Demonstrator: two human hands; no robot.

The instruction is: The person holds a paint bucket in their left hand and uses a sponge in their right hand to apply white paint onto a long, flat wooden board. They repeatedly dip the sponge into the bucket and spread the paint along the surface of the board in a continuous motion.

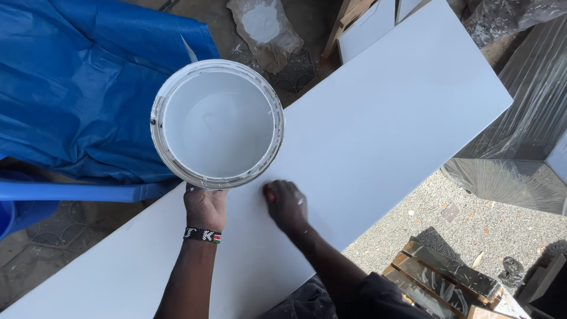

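Note:
A round white bucket (217,124) holding white paint hangs over the left edge of a long white-painted board (378,124). My left hand (204,207), with a beaded wristband, grips the bucket from beneath at its near rim. My right hand (286,204) rests on the board just right of the bucket, fingers curled down against the painted surface; I cannot tell whether anything is in it.
A blue tarp (77,82) lies to the left over a blue plastic chair (35,198). A stone (266,29) and white panels (366,23) sit beyond the board. Plastic-wrapped furniture (525,118) stands right, wooden slats (443,277) on gravel below.

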